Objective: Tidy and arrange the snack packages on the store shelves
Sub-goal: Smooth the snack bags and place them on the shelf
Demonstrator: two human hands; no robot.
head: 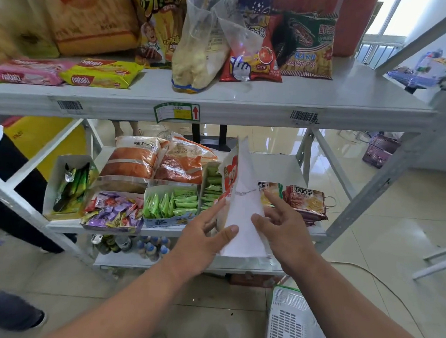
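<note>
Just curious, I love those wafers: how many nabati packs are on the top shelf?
2: a pink nabati pack at the far left and a yellow nabati pack right beside it. More may lie beyond the left edge.

White basket (294,322) on tiled floor (394,202); perhaps another purple basket (380,150) beyond.

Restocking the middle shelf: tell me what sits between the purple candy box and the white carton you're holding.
A box of green sachets, between the candy box and the white carton, in the head view.
</note>
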